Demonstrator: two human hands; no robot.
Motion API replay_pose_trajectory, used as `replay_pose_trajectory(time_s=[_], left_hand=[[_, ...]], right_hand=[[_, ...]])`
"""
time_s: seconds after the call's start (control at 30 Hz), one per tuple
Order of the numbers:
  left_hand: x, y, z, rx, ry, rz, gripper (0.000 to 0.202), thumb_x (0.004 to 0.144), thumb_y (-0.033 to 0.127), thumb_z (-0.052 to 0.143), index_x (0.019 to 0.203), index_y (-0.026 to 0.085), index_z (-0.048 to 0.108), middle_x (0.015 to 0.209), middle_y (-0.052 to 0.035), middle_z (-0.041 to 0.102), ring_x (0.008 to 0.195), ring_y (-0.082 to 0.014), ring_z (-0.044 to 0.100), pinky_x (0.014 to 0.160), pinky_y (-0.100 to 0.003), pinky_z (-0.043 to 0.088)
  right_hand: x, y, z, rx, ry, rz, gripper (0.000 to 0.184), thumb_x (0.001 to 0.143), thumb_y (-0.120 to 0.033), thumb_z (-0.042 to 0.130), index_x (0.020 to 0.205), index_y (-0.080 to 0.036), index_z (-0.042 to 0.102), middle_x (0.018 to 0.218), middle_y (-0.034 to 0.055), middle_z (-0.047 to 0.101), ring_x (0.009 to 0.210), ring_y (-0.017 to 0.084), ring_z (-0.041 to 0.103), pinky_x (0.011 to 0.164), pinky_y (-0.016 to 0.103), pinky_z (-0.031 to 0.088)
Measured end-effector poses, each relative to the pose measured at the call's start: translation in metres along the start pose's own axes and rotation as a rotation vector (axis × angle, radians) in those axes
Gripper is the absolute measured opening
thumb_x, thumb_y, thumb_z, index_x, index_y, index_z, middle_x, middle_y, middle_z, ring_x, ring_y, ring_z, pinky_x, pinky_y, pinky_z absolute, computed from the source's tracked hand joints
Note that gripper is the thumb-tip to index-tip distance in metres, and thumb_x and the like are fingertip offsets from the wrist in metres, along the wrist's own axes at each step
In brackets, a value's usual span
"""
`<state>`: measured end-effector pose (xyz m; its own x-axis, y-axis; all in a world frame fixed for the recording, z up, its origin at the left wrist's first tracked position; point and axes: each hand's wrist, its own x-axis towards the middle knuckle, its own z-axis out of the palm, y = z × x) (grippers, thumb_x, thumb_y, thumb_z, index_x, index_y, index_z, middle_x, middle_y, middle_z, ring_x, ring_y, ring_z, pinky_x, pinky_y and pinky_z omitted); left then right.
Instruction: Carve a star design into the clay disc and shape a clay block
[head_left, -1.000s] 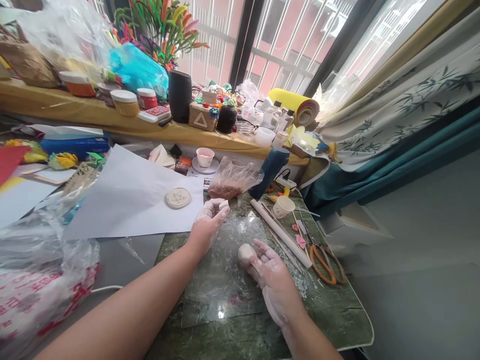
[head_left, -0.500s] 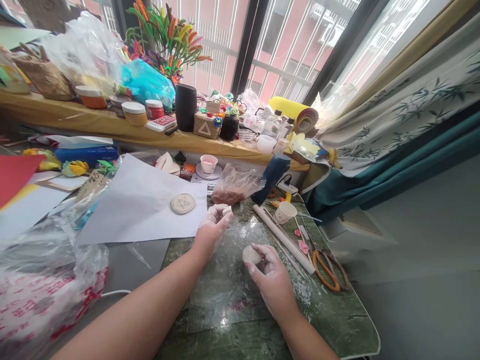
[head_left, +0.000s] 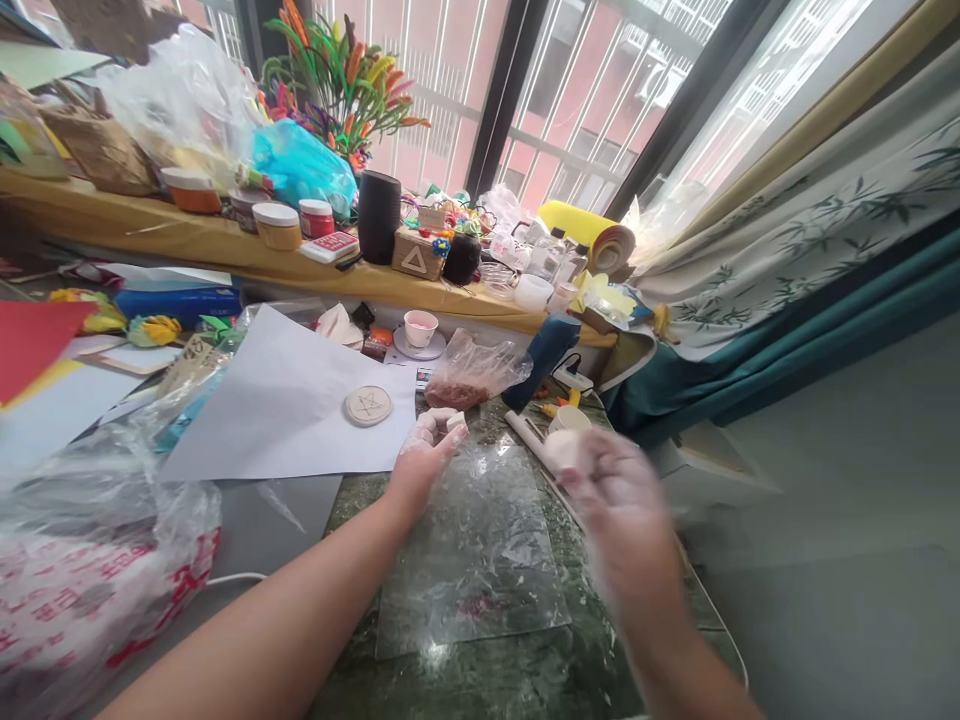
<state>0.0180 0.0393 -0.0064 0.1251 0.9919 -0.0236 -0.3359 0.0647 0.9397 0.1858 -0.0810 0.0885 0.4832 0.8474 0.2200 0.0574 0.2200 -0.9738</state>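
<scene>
Head view: the left hand (head_left: 429,452), powdered white, has its fingers curled and pinches a small pale piece (head_left: 456,423) between thumb and forefinger, just above the near right corner of the white paper. The right hand (head_left: 628,500), blurred, grasps a larger pale lump (head_left: 564,452) between thumb and fingers, raised to the right of the clear sheet (head_left: 472,560). The step in hand appears to be the handling of a soft, clay-like material in two separate portions; the next move would seem to call for a light, steady grip, since firm pressure could dent either portion. The lump looks rounded, without a distinct long axis, and blur hides which way it faces; the small piece seems blocky, its end projecting above the thumb, though its axis is too small to tell. Behind the lump, a pale rod (head_left: 523,432) slants from far left to near right across the dark green worktop (head_left: 525,680), near a paper cup (head_left: 571,418). Farther left, a star-marked disc (head_left: 368,406) lies flat on the white paper (head_left: 277,400); beyond the left hand rests a plastic bag (head_left: 478,370) with reddish-brown contents.
</scene>
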Motion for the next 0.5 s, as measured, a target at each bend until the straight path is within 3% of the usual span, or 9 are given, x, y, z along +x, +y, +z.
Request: replay_pose_trajectory(time_s=[0.1, 0.17, 0.2, 0.3, 0.33, 0.4, 0.47, 0.5], left_hand=[[0.001, 0.0, 0.0, -0.005, 0.002, 0.006, 0.035, 0.076, 0.044, 0.081, 0.097, 0.02, 0.067, 0.098, -0.0034, 0.065, 0.088, -0.0183, 0.058, 0.075, -0.029, 0.048], [0.001, -0.001, 0.0, -0.001, 0.002, 0.011, 0.035, 0.076, 0.044, 0.081, 0.098, 0.02, 0.067, 0.097, -0.003, 0.065, 0.087, -0.0178, 0.058, 0.075, -0.029, 0.048], [0.001, -0.002, 0.0, -0.002, -0.001, 0.013, 0.035, 0.076, 0.044, 0.081, 0.098, 0.02, 0.066, 0.096, -0.0029, 0.064, 0.086, -0.0176, 0.057, 0.075, -0.029, 0.048], [0.003, -0.006, 0.0, -0.004, -0.01, 0.025, 0.033, 0.078, 0.043, 0.079, 0.098, 0.021, 0.065, 0.097, -0.003, 0.064, 0.087, -0.0178, 0.057, 0.075, -0.029, 0.049], [0.003, -0.007, 0.0, 0.001, -0.013, 0.03, 0.032, 0.079, 0.043, 0.079, 0.098, 0.021, 0.065, 0.097, -0.0031, 0.064, 0.088, -0.0182, 0.058, 0.074, -0.029, 0.049], [0.004, -0.009, 0.0, 0.017, -0.016, 0.038, 0.032, 0.079, 0.043, 0.079, 0.098, 0.021, 0.066, 0.097, -0.0033, 0.064, 0.09, -0.019, 0.059, 0.074, -0.029, 0.05], [0.005, -0.009, 0.001, 0.024, -0.014, 0.039, 0.034, 0.078, 0.044, 0.08, 0.1, 0.021, 0.067, 0.098, -0.0033, 0.064, 0.09, -0.0192, 0.059, 0.074, -0.029, 0.051], [0.005, -0.009, 0.001, 0.025, -0.013, 0.036, 0.035, 0.077, 0.044, 0.08, 0.1, 0.021, 0.067, 0.098, -0.0033, 0.064, 0.09, -0.0193, 0.059, 0.074, -0.029, 0.051]], right_hand=[[0.012, -0.04, -0.005, -0.067, 0.244, -0.615, 0.051, 0.077, -0.026, 0.091, 0.123, -0.023, 0.07, 0.121, 0.0081, 0.07, 0.112, 0.029, 0.07, 0.103, 0.052, 0.056], [0.007, -0.03, -0.007, -0.147, 0.316, -0.774, 0.047, 0.083, -0.023, 0.086, 0.127, -0.025, 0.068, 0.121, 0.0084, 0.068, 0.113, 0.03, 0.069, 0.102, 0.054, 0.056], [0.001, -0.014, -0.008, -0.23, 0.257, -0.77, 0.045, 0.087, -0.024, 0.081, 0.13, -0.027, 0.067, 0.121, 0.0083, 0.068, 0.112, 0.029, 0.069, 0.099, 0.053, 0.058], [-0.03, 0.053, -0.013, -0.678, -0.262, -0.624, 0.033, 0.097, -0.03, 0.069, 0.13, -0.033, 0.067, 0.118, 0.0074, 0.071, 0.108, 0.028, 0.071, 0.091, 0.047, 0.062], [-0.04, 0.072, -0.016, -0.789, -0.338, -0.609, 0.035, 0.098, -0.03, 0.068, 0.132, -0.033, 0.066, 0.122, 0.0084, 0.071, 0.11, 0.029, 0.071, 0.092, 0.047, 0.062], [-0.054, 0.097, -0.02, -0.84, -0.225, -0.608, 0.036, 0.098, -0.027, 0.066, 0.134, -0.03, 0.063, 0.127, 0.0107, 0.068, 0.117, 0.03, 0.068, 0.097, 0.05, 0.059], [-0.056, 0.104, -0.02, -0.8, -0.133, -0.573, 0.038, 0.098, -0.026, 0.065, 0.135, -0.028, 0.061, 0.131, 0.0125, 0.066, 0.125, 0.032, 0.064, 0.105, 0.054, 0.054], [-0.054, 0.104, -0.019, -0.783, -0.146, -0.534, 0.04, 0.097, -0.026, 0.066, 0.136, -0.027, 0.06, 0.133, 0.0132, 0.065, 0.127, 0.032, 0.062, 0.107, 0.055, 0.052]])
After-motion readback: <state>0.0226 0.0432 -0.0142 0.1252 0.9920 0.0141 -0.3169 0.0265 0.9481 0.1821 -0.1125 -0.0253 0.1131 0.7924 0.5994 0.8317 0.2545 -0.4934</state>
